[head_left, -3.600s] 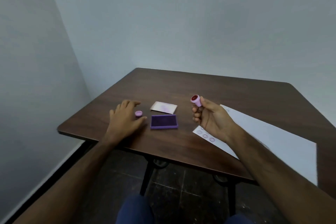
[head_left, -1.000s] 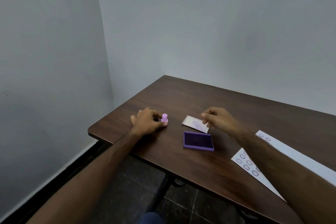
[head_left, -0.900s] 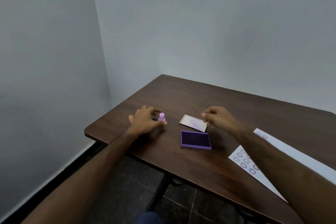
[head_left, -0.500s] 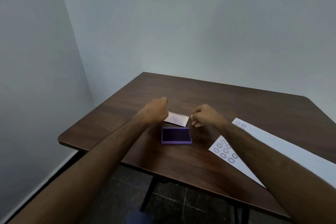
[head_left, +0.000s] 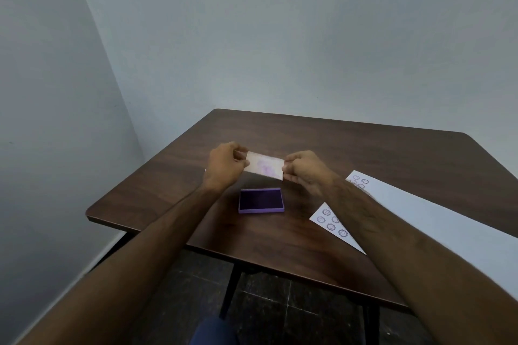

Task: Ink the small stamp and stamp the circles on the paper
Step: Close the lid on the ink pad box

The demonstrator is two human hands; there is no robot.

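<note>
Both hands hold the ink pad's whitish lid [head_left: 265, 168], stained purple inside, lifted a little above the table. My left hand [head_left: 224, 165] pinches its left end and my right hand [head_left: 304, 172] pinches its right end. Just below the lid the open purple ink pad [head_left: 261, 200] lies flat on the table. The white paper [head_left: 437, 221] with printed circles lies to the right, partly under my right forearm; several circles near its left end carry purple stamps. The small pink stamp is not visible.
The dark brown wooden table [head_left: 322, 137] stands in a corner between two pale walls. Its front edge runs below the ink pad, with dark floor tiles and metal table legs [head_left: 228, 291] beneath.
My left hand left the pink stamp at the table's left side and came over to the lid. Both hands took the lid and raised it off the table above the ink pad.
</note>
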